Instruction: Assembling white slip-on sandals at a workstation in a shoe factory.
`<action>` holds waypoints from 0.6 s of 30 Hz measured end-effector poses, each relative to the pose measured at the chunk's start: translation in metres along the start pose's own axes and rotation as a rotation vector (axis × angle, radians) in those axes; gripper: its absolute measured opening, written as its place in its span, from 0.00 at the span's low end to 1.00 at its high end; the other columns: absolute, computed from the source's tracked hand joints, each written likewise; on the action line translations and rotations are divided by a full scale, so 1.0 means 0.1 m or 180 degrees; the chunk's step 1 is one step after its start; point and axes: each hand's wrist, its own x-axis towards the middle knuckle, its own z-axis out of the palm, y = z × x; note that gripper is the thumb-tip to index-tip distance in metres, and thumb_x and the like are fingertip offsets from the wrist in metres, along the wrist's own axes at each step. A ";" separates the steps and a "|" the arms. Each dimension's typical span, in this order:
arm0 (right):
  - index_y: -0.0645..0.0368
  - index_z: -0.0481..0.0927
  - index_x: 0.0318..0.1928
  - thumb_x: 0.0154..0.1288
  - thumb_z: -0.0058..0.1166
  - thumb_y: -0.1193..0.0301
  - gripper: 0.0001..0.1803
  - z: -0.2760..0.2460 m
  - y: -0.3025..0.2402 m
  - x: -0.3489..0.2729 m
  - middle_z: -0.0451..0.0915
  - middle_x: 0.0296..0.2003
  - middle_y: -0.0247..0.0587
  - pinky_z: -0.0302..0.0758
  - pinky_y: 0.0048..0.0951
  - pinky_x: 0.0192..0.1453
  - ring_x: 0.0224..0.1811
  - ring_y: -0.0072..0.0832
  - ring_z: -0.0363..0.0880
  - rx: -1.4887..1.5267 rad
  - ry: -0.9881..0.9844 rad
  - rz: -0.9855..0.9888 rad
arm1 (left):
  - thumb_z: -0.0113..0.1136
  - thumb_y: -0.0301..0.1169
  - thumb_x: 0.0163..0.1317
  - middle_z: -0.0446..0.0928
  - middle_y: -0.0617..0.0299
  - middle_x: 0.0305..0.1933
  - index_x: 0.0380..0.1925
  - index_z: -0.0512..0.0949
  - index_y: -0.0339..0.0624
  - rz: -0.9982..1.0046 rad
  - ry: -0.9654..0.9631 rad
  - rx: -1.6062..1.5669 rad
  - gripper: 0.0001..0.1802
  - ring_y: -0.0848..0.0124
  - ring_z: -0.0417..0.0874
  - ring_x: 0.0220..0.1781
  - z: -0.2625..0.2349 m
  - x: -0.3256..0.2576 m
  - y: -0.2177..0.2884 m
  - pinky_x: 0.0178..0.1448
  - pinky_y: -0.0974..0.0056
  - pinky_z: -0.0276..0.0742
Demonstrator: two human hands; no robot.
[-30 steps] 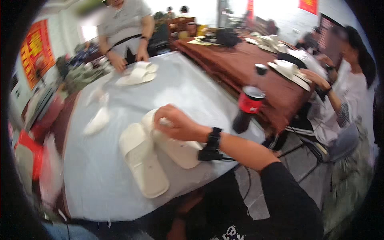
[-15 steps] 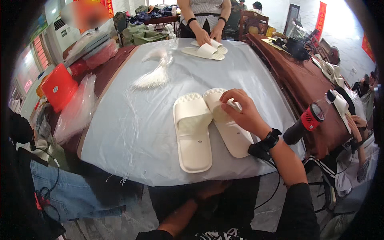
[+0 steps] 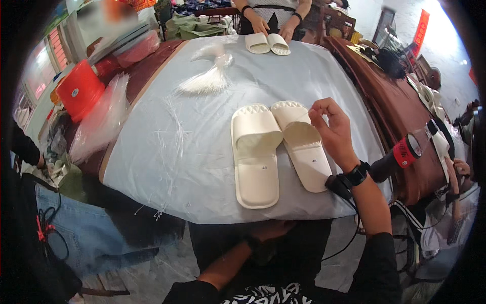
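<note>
Lifted since earlier, the right hand is held over the right white foam slipper, fingers loosely curled, pinching nothing; both slippers are best aligned evenly; the left hand is kept below the table, fingers hidden.

Pale-covered table with white slippers, plastic strands

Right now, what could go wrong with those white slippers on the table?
The right slipper lies near the table edge, under the right hand; a nudge might knock it off. The black bottle stands close by that wrist and could tip. The left hand is down below the table, so it may not steady the left slipper.
</note>
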 end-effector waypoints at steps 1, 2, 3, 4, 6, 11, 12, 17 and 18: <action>0.60 0.75 0.39 0.68 0.55 0.76 0.03 0.01 0.00 0.01 0.75 0.34 0.27 0.68 0.22 0.49 0.38 0.17 0.69 0.0101 -0.0106 -0.0148 | 0.50 0.47 0.71 0.69 0.46 0.66 0.62 0.68 0.40 -0.0024 0.0044 0.0002 0.28 0.51 0.66 0.70 0.00 -0.03 -0.02 0.75 0.49 0.57; 0.60 0.75 0.39 0.68 0.55 0.76 0.03 0.03 -0.02 0.00 0.75 0.34 0.27 0.68 0.22 0.49 0.38 0.17 0.69 0.0129 -0.0149 -0.0171 | 0.49 0.46 0.71 0.68 0.48 0.67 0.63 0.67 0.41 0.0143 0.0125 0.0191 0.27 0.51 0.66 0.70 0.00 -0.06 -0.03 0.75 0.50 0.57; 0.61 0.75 0.40 0.67 0.55 0.77 0.03 0.06 -0.05 -0.01 0.75 0.34 0.28 0.68 0.21 0.49 0.39 0.16 0.69 0.0344 -0.0140 -0.0073 | 0.48 0.46 0.72 0.68 0.49 0.67 0.63 0.67 0.42 0.0304 0.0209 0.0384 0.27 0.51 0.66 0.70 0.00 -0.08 -0.04 0.75 0.50 0.57; 0.61 0.75 0.41 0.67 0.55 0.78 0.04 0.08 -0.08 -0.03 0.75 0.35 0.28 0.68 0.21 0.49 0.40 0.16 0.70 0.0559 -0.0136 0.0028 | 0.48 0.46 0.72 0.68 0.49 0.67 0.63 0.67 0.42 0.0269 0.0263 0.0393 0.27 0.51 0.66 0.70 -0.01 -0.09 -0.06 0.75 0.50 0.57; 0.61 0.75 0.44 0.66 0.56 0.80 0.08 0.02 -0.08 -0.07 0.75 0.38 0.29 0.68 0.21 0.50 0.41 0.16 0.71 0.0626 -0.0148 -0.0078 | 0.47 0.45 0.72 0.68 0.50 0.68 0.64 0.67 0.45 0.0190 -0.0108 0.0277 0.25 0.53 0.67 0.70 -0.12 -0.09 0.02 0.75 0.52 0.57; 0.61 0.74 0.48 0.65 0.55 0.82 0.12 0.08 -0.38 0.00 0.74 0.39 0.29 0.67 0.20 0.52 0.44 0.17 0.70 0.1103 -0.0551 0.0064 | 0.47 0.45 0.71 0.70 0.50 0.66 0.63 0.69 0.46 0.0280 0.0113 -0.0185 0.25 0.54 0.68 0.69 0.06 -0.03 -0.10 0.75 0.52 0.59; 0.61 0.74 0.48 0.65 0.55 0.82 0.12 0.09 -0.40 0.03 0.74 0.39 0.29 0.67 0.20 0.52 0.44 0.17 0.70 0.1097 -0.0583 0.0045 | 0.46 0.46 0.71 0.70 0.51 0.67 0.64 0.69 0.47 0.0615 0.0388 0.0103 0.26 0.54 0.67 0.70 0.04 0.02 -0.09 0.75 0.52 0.58; 0.60 0.71 0.52 0.66 0.56 0.76 0.15 0.22 -0.59 0.21 0.75 0.38 0.31 0.66 0.20 0.52 0.44 0.18 0.71 0.1267 -0.1009 0.0304 | 0.49 0.47 0.69 0.69 0.52 0.68 0.65 0.69 0.48 0.0082 0.0225 0.0246 0.27 0.56 0.67 0.71 -0.10 -0.04 0.00 0.75 0.51 0.58; 0.60 0.71 0.52 0.66 0.56 0.76 0.15 0.25 -0.62 0.25 0.75 0.38 0.31 0.66 0.20 0.52 0.44 0.18 0.71 0.1270 -0.1042 0.0290 | 0.50 0.48 0.68 0.69 0.53 0.68 0.65 0.69 0.49 0.0025 0.0209 0.0171 0.28 0.56 0.66 0.71 -0.09 -0.05 -0.02 0.75 0.51 0.58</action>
